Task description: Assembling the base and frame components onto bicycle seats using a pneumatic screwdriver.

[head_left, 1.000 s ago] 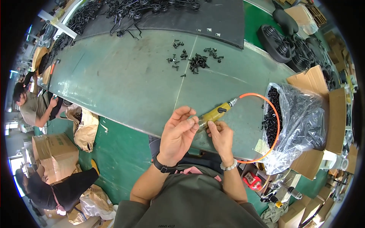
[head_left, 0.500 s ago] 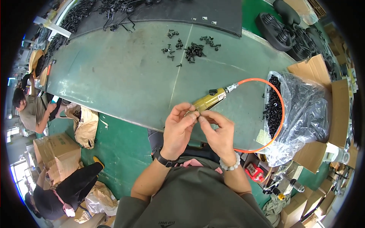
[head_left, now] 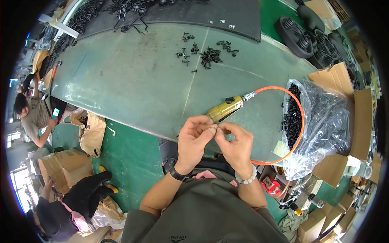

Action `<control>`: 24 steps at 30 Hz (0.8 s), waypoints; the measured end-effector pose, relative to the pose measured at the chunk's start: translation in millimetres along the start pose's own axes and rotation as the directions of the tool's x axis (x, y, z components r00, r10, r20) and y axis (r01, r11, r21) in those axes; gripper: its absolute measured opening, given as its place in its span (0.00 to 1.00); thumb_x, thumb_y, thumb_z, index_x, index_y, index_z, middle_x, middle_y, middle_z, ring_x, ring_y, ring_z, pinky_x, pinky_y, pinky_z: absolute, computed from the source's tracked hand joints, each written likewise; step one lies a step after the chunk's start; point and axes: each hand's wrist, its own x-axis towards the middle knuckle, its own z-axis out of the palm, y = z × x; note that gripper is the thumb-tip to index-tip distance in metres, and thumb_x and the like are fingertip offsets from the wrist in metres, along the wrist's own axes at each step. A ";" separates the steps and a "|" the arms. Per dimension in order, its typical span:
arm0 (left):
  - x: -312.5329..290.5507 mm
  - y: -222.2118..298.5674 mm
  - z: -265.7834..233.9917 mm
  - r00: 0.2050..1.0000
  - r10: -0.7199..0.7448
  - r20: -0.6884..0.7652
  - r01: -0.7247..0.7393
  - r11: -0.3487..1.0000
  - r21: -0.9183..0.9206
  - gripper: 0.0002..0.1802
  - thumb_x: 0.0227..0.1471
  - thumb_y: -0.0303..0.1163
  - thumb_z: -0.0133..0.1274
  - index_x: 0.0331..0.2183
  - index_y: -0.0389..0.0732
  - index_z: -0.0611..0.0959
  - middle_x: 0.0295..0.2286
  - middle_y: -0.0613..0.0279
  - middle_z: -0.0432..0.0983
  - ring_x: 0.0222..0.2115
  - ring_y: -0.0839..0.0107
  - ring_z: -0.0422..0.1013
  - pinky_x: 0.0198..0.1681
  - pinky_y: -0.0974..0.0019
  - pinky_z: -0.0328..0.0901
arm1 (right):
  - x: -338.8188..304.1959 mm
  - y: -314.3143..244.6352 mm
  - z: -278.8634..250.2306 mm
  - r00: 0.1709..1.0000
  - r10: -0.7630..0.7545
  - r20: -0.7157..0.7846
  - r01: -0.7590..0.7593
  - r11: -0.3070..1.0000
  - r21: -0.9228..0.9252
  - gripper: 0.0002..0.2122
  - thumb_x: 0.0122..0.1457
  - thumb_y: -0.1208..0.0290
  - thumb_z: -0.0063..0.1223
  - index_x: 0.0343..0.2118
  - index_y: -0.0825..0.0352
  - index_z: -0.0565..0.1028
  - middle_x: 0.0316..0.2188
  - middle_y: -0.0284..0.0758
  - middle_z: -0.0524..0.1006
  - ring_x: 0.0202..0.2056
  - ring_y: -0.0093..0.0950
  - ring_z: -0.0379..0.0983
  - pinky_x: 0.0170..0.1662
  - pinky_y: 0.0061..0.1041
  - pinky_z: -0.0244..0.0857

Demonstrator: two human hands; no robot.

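My left hand (head_left: 193,143) and my right hand (head_left: 235,146) meet fingertip to fingertip over the table's near edge. Both are closed in a pinch; whatever lies between the fingers is too small and covered to name. Just beyond the fingertips, a gold-coloured air screwdriver (head_left: 223,110) rests on the green table (head_left: 133,77), its near end hidden behind my left fingers. An orange air hose (head_left: 300,117) loops from its far end round to the right and back toward me. Farther off lies a small pile of black screws (head_left: 210,57), with several more scattered around it.
At the right, a cardboard box (head_left: 362,125) lined with clear plastic holds many black screws (head_left: 292,121). Black wire-like parts (head_left: 131,10) lie on a dark sheet at the back. Two people (head_left: 34,117) are at the left, near a carton (head_left: 65,170) and a paper sack (head_left: 92,137).
My hands have drawn closer together, and my left fingers are more curled. The view has shifted slightly. At lower left, a person's legs have moved. The screwdriver stays on the table.
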 end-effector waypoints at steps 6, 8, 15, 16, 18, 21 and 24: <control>1.3 6.0 -0.7 0.995 -0.101 0.005 0.100 0.994 0.045 0.14 0.51 0.17 0.52 0.42 0.34 0.72 0.37 0.61 0.73 0.39 0.74 0.73 0.44 0.71 0.68 | 0.3 5.3 -3.3 0.988 -0.154 -0.008 0.151 0.979 -0.140 0.04 0.42 0.81 0.59 0.23 0.70 0.75 0.19 0.36 0.76 0.21 0.29 0.73 0.26 0.24 0.66; 3.1 10.1 -2.0 0.991 -0.133 0.027 0.130 0.989 0.074 0.14 0.51 0.17 0.53 0.41 0.33 0.72 0.37 0.61 0.73 0.39 0.74 0.73 0.44 0.71 0.68 | 3.8 7.1 -5.7 0.971 -0.239 0.004 0.235 0.950 -0.206 0.05 0.40 0.81 0.58 0.21 0.68 0.74 0.18 0.34 0.75 0.20 0.30 0.72 0.25 0.26 0.65; 8.2 16.8 -1.1 0.971 -0.234 0.052 0.215 0.946 0.245 0.14 0.49 0.18 0.55 0.40 0.35 0.73 0.36 0.61 0.74 0.38 0.76 0.72 0.41 0.74 0.68 | 7.0 1.8 -15.9 0.887 -0.458 0.059 0.442 0.807 -0.391 0.07 0.35 0.81 0.55 0.19 0.64 0.71 0.17 0.31 0.72 0.19 0.29 0.70 0.23 0.27 0.63; 8.4 15.2 -1.3 0.971 -0.233 0.050 0.214 0.946 0.243 0.14 0.49 0.18 0.55 0.40 0.35 0.73 0.36 0.61 0.74 0.38 0.76 0.72 0.41 0.74 0.68 | 7.4 -0.7 -18.3 0.887 -0.458 0.061 0.444 0.807 -0.390 0.07 0.35 0.81 0.55 0.19 0.64 0.71 0.17 0.31 0.72 0.19 0.29 0.70 0.23 0.27 0.63; 8.5 12.4 -1.8 0.972 -0.234 0.030 0.233 0.972 0.038 0.14 0.50 0.18 0.54 0.40 0.37 0.74 0.35 0.62 0.75 0.37 0.75 0.73 0.39 0.74 0.68 | 7.5 -5.2 -22.5 0.886 -0.464 0.006 0.439 0.834 -0.334 0.06 0.36 0.81 0.55 0.18 0.65 0.71 0.15 0.31 0.71 0.17 0.29 0.68 0.22 0.27 0.62; 12.0 16.3 -7.8 0.944 -0.326 0.056 0.324 0.875 -0.359 0.13 0.51 0.18 0.52 0.41 0.38 0.75 0.35 0.62 0.75 0.37 0.73 0.73 0.39 0.73 0.69 | -1.4 -4.4 -29.8 0.946 -0.320 0.044 0.323 0.937 -0.132 0.05 0.37 0.81 0.55 0.17 0.65 0.71 0.14 0.32 0.70 0.16 0.31 0.67 0.21 0.28 0.61; 13.8 8.9 -10.4 0.921 -0.364 0.139 0.384 0.785 -0.486 0.13 0.52 0.17 0.50 0.42 0.39 0.75 0.35 0.61 0.75 0.38 0.71 0.73 0.39 0.72 0.70 | -12.8 -1.6 -29.3 0.936 -0.193 0.293 0.229 0.969 -0.094 0.06 0.40 0.80 0.57 0.17 0.67 0.70 0.13 0.33 0.69 0.15 0.33 0.66 0.20 0.28 0.59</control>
